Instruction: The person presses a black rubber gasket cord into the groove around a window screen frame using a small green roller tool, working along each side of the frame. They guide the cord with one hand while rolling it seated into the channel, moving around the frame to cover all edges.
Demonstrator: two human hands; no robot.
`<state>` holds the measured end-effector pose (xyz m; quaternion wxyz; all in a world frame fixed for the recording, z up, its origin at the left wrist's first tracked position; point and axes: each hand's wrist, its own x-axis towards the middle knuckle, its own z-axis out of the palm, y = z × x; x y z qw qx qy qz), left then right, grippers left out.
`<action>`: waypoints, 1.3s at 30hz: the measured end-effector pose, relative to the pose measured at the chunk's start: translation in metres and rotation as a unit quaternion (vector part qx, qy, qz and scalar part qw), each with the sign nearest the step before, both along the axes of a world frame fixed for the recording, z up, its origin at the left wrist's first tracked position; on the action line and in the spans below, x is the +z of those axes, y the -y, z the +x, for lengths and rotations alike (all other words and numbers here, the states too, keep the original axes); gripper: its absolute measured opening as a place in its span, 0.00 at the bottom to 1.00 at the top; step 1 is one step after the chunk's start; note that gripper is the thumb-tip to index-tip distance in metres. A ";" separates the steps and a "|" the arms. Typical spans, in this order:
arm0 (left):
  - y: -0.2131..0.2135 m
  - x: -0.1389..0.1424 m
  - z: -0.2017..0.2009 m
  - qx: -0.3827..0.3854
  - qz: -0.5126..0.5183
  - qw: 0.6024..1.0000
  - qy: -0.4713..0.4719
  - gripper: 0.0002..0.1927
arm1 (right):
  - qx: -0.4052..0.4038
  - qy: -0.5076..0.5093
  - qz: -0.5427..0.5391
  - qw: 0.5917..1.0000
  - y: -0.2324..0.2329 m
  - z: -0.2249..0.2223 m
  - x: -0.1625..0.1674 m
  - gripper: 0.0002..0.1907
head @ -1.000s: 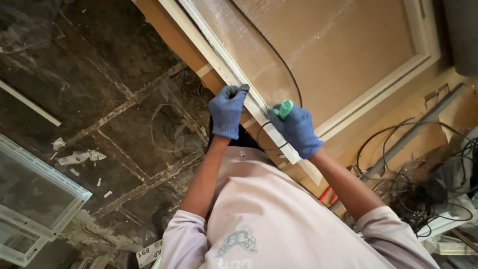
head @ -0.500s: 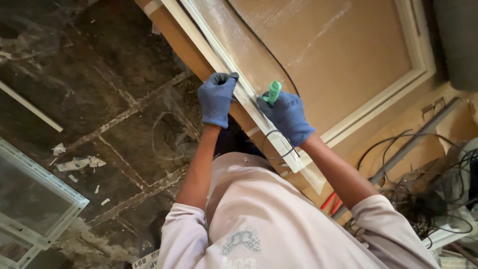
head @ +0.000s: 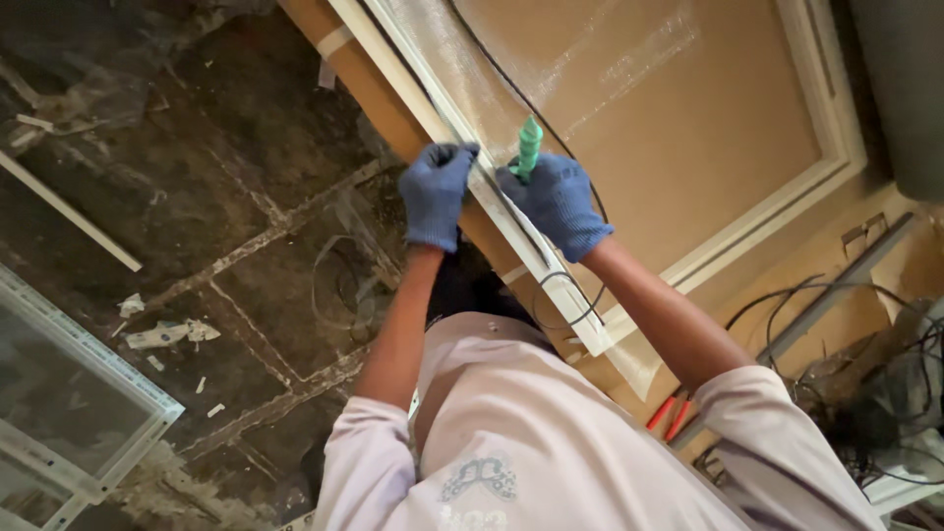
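While two gloved hands work, left hand (head: 436,195) pinches one white frame (head: 511,221), right hand (head: 557,203) grips one green tool (head: 530,146).

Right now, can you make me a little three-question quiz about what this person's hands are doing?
1. True or false: both hands wear blue gloves.
2. Which hand grips the green-handled tool: A left, B right, C neither?
3. Fill in: the black cord runs along the white ____ of the frame.

Key
1. True: the left hand and the right hand are both gloved in blue.
2. B: the right hand's fingers close round the green-handled tool.
3. Edge: the black cord follows the white frame, where the left hand pinches.
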<state>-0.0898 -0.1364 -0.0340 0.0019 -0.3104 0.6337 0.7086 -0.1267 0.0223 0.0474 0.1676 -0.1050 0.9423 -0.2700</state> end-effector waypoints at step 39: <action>0.124 0.019 -0.129 0.048 -0.083 0.995 -0.029 0.14 | 0.027 -0.045 -0.005 0.999 0.102 -0.103 -0.008 0.19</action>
